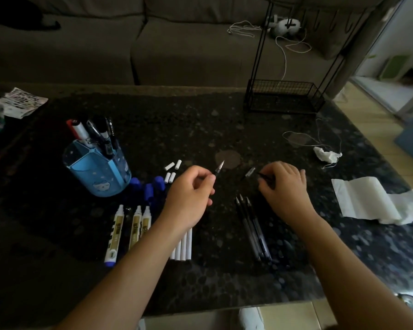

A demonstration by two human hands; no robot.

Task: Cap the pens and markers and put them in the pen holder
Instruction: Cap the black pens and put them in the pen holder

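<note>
- The blue pen holder stands at the left of the counter. It holds a red-capped marker and several dark pens, all leaning and crowding its mouth. One more pen pushed in could catch on these or tip the holder.
- The white markers lie uncapped in front of it. Their blue caps and the white caps lie loose nearby and could roll if nudged by an arm.
- The left hand pinches a black pen, its bare nib pointing up and away. The nib could mark the fingers if the cap comes in crooked.
- A clear cap lies between the hands.
- The right hand curls over a small dark piece, probably a cap. It would be hard to find on the dark counter if dropped.
- The wire basket stands far right; it is too dim to tell its contents.
</note>
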